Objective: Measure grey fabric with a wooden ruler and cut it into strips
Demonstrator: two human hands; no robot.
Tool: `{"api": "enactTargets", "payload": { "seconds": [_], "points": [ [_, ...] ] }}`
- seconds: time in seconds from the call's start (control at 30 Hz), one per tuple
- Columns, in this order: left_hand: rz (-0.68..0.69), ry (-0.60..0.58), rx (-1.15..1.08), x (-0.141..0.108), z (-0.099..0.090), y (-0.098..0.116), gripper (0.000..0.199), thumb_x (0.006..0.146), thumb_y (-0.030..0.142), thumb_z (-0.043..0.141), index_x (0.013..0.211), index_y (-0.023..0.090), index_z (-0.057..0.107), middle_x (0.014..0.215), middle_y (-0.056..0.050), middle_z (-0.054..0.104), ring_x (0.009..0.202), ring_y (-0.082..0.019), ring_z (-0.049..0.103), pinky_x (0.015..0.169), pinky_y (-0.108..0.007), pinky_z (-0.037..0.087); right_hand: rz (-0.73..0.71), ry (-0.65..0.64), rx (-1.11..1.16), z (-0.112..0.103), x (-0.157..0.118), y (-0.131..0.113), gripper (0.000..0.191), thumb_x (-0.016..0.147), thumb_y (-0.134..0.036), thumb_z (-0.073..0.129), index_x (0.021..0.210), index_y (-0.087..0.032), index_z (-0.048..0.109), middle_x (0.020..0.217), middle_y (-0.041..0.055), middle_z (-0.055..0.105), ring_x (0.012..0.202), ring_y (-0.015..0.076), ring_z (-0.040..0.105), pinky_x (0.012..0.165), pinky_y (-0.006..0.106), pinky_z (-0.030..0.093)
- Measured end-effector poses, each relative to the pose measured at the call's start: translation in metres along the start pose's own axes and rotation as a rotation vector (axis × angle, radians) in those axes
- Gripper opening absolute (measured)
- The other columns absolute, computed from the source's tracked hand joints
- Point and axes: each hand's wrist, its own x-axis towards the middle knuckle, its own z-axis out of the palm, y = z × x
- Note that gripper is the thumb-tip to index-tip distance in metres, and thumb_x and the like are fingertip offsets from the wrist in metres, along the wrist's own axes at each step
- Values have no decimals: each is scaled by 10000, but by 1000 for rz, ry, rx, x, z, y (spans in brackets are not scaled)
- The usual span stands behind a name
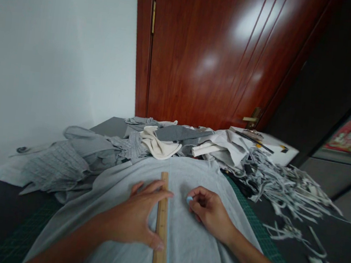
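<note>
A wooden ruler [162, 227] lies lengthwise on a spread piece of light grey fabric [126, 254]. My left hand [136, 215] rests on it with fingers stretched out, the thumb and index finger apart along the wood. To the right of the ruler, my right hand [207, 209] pinches a small light-blue piece of tailor's chalk [189, 199] just over the cloth. A thin pale-blue line [168, 232] runs along the ruler's right edge and continues past its far end.
A green cutting mat [248, 218] shows under the fabric. Grey and cream cloth pieces [161, 142] are heaped behind and to the left. Thin fabric strips [277, 185] lie tangled at right, beside a white box [283, 148]. A brown door [203, 58] stands behind.
</note>
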Motion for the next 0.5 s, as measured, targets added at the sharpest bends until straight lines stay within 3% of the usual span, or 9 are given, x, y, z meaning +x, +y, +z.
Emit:
{"api": "enactTargets", "payload": {
  "seconds": [0.1, 0.2, 0.3, 0.4, 0.5],
  "points": [
    [-7, 14, 1, -7, -2, 6, 746, 726, 472, 863, 1399, 268, 616, 1697, -135, 339, 1590, -400, 217, 1282, -630, 59, -53, 13, -46, 3, 0, 2, 179, 834, -377, 674, 895, -218, 622, 622, -61, 531, 459, 104, 427, 435, 234, 327],
    [-12, 69, -15, -10, 2, 8, 514, 777, 279, 776, 1278, 244, 666, 1674, -120, 383, 1588, -352, 238, 1282, -555, 190, -105, 15, -128, 3, 0, -1, 127, 862, -348, 617, 900, -229, 593, 636, -58, 539, 491, 122, 452, 465, 245, 351],
    [-9, 131, -34, -8, 10, 8, 363, 778, 214, 727, 1136, 238, 676, 1614, -107, 438, 1559, -331, 287, 1250, -496, 284, -154, 12, -255, -5, -1, -5, 94, 879, -319, 598, 910, -231, 586, 645, -55, 553, 551, 145, 511, 516, 251, 382],
    [22, 210, -31, -5, 17, 9, 214, 800, 194, 696, 1003, 236, 643, 1413, -94, 551, 1437, -298, 439, 1195, -447, 354, -177, 56, -427, -26, 3, -8, 70, 923, -296, 560, 929, -229, 580, 643, -50, 573, 573, 161, 552, 560, 259, 408],
    [13, 255, -33, -2, 20, 11, 202, 802, 149, 648, 980, 227, 592, 1204, -73, 580, 1210, -253, 575, 1061, -388, 457, -167, 152, -643, -63, 10, -10, 60, 932, -242, 564, 949, -208, 610, 738, 0, 654, 666, 185, 610, 643, 277, 429]
  ]
}}
